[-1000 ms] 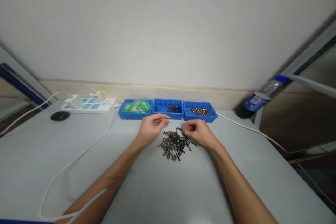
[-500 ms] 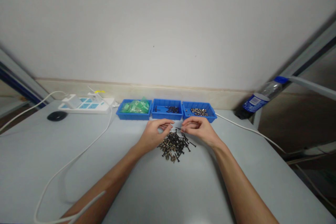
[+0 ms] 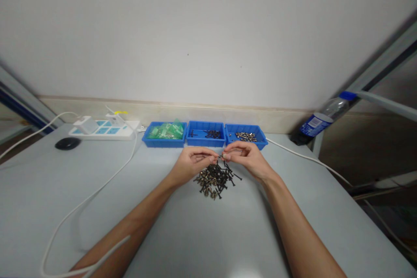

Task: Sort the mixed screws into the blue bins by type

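A small black screw [image 3: 220, 156] lies between my two hands, just above a mixed pile of black screws and brassy metal pieces [image 3: 217, 179] on the table. My right hand [image 3: 246, 156] pinches one end of it with thumb and forefinger. From the other side, my left hand [image 3: 195, 161] has its thumb and fingertips closed on the opposite end. The fingers cover most of the screw. Behind the hands, the middle blue tray [image 3: 206, 142] holds dark screws, and the right blue tray [image 3: 263, 139] holds shiny brassy pieces.
A left blue tray [image 3: 163, 143] contains green plastic packets [image 3: 167, 130]. A white power strip [image 3: 128, 134] with plugs and a black round object [image 3: 67, 143] lie further left. A dark drink bottle [image 3: 316, 124] leans at right. White cables cross the table and my left forearm.
My left hand has moved right and its fingertips have closed onto the screw's free end. The right hand keeps its pinch. The view has shifted slightly.
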The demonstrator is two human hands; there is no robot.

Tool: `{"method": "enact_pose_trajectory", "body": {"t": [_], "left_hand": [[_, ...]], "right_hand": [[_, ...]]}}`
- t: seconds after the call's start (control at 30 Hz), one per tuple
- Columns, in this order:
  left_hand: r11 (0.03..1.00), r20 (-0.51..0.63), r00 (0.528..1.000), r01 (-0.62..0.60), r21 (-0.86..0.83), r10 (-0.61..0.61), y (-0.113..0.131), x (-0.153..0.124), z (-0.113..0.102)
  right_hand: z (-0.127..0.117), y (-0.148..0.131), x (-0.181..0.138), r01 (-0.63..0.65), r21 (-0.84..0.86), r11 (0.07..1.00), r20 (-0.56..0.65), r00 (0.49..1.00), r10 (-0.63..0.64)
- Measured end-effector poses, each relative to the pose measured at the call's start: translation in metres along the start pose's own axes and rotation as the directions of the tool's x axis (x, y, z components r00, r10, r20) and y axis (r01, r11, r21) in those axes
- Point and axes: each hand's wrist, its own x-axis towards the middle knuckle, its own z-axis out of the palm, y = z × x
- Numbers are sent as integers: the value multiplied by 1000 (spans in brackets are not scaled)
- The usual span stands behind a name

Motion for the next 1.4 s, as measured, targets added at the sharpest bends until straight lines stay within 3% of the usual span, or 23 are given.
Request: {"method": "enact_pose_trajectory", "body": {"t": [0.1, 0.23, 0.37, 0.43, 0.5, 0.57, 0.67, 0.77, 0.9, 1.1, 1.2, 1.3, 1.4], "left_hand": [[999, -98, 995, -35, 24, 37, -1, 3, -7], [994, -130, 989, -58, 91, 70, -3, 6, -16], [982, -118, 988, -74, 173, 95, -6, 5, -17], [935, -113, 978, -130, 329, 175, -6, 3, -16], [804, -33, 950, -243, 543, 309, -6, 0, -15], [601, 142, 902, -382, 702, 407, -5, -3, -15], [363, 379, 834, -524, 770, 401, -6, -7, -16], [218, 475, 802, -568, 794, 362, -5, -7, -18], [91, 507, 786, -569, 817, 354, -3, -7, -18], [54, 514, 771, -572, 818, 377, -2, -6, -21], [70, 503, 770, -570, 819, 392, -3, -6, -22], [146, 470, 782, -564, 813, 410, -3, -6, -20], [312, 394, 806, -550, 775, 442, -4, -8, -12]], "right_hand": [[-4, 3, 2, 25, -194, 981, -66, 997, -39], [-7, 12, 4, 71, -524, 849, -43, 993, -109], [-3, 15, 4, 92, -631, 771, 4, 993, -115], [-1, 14, 4, 106, -659, 745, 15, 992, -127], [-1, 13, 4, 122, -677, 726, 29, 990, -139], [-1, 12, 3, 131, -682, 719, 39, 989, -143], [-4, 12, 3, 120, -660, 742, 35, 991, -129], [-6, 13, 3, 108, -614, 782, 30, 993, -113], [-7, 14, 3, 110, -586, 803, 25, 993, -118], [-3, 14, 5, 125, -558, 820, 18, 990, -139], [-1, 13, 6, 127, -463, 877, 23, 991, -131], [1, 8, 5, 81, -289, 954, 44, 997, -71], [1, 2, 3, 23, -129, 991, 89, 996, -12]]}}
